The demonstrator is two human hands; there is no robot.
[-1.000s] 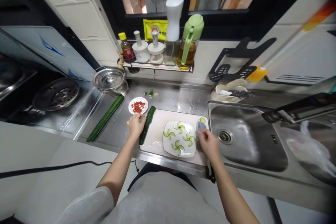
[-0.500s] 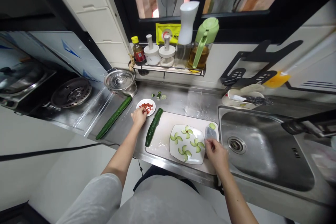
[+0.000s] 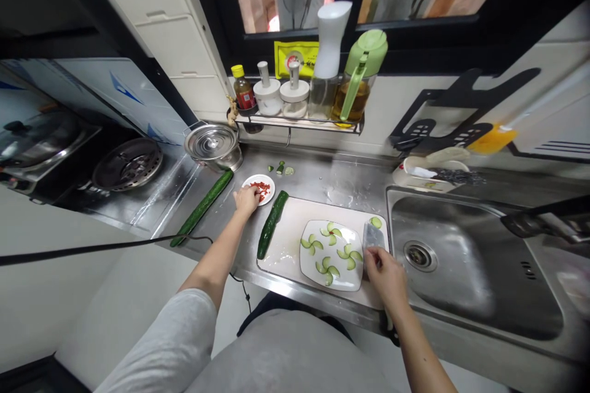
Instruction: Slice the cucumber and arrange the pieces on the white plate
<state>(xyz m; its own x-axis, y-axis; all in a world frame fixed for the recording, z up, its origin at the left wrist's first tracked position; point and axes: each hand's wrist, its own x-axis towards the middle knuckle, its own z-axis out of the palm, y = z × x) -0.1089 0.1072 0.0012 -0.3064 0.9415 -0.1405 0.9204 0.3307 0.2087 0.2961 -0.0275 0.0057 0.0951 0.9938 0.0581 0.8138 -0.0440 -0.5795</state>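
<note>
My left hand [image 3: 247,200] reaches over a small white dish [image 3: 250,180], its fingertips pinched among chopped red pepper [image 3: 264,188]. To its right a whole cucumber [image 3: 272,225] lies along the left end of the white cutting board [image 3: 290,214]. On the board sits a squarish white plate [image 3: 308,269] with pinwheels of cucumber slices [image 3: 327,270]; a red bit marks the centre of the top one. My right hand [image 3: 388,277] is by the plate's right edge, fingers curled together. Beneath it lies a knife [image 3: 373,235], its blade showing past the fingers. Whatever those fingertips hold is hidden.
Another cucumber [image 3: 203,207] lies left of the dish, near a lidded steel pot [image 3: 212,146]. Cucumber ends [image 3: 280,168] rest behind the dish. The sink [image 3: 465,282] is at right. A rack of seasonings [image 3: 295,118] hangs at the back, and a black cable [image 3: 106,249] crosses at left.
The view has shifted slightly. My left hand's fingertips have moved a little further into the red pepper; my right hand stays beside the plate.
</note>
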